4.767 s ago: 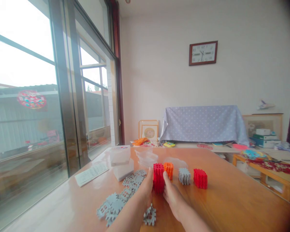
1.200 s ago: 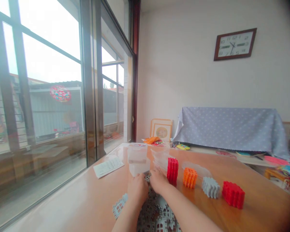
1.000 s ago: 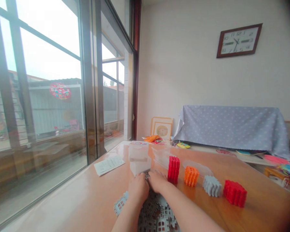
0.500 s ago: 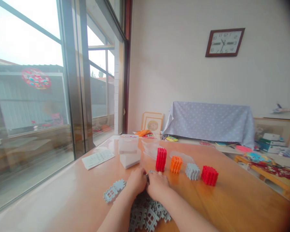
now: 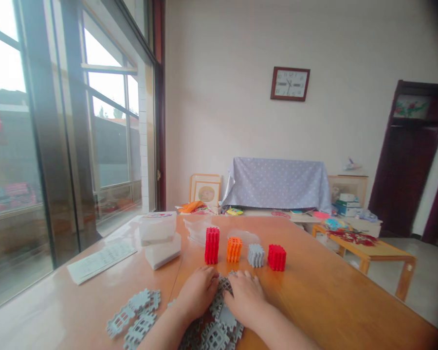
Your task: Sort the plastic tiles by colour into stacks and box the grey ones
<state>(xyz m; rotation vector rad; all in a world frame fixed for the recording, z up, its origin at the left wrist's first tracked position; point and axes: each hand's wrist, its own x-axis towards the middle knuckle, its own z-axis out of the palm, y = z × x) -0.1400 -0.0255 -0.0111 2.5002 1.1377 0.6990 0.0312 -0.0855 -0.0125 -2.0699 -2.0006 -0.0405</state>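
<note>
Grey plastic interlocking building pieces (image 5: 215, 335), with notched edges and window-like grids, lie heaped between and below my forearms. My left hand (image 5: 200, 289) is closed against the left side of the pieces at the heap's far end, its fingertips partly hidden. From the other side my right hand (image 5: 246, 294) curls over the same pieces, thumb toward the left hand. A gridded grey piece (image 5: 224, 286) shows between the two hands. More loose grey pieces (image 5: 140, 313) lie on the table to the left of my left forearm.
Beyond my hands stand a tall red stack (image 5: 212, 245), an orange stack (image 5: 234, 250), a grey stack (image 5: 256, 255) and a short red stack (image 5: 277, 257). Clear plastic packaging (image 5: 200, 231) lies behind them. White boxes (image 5: 163, 252) and a printed sheet (image 5: 101, 261) are at the left.
The view has turned to the right, so the stacks and boxes appear further left. My hands have moved slightly apart, and more of the grey pieces shows between them.
</note>
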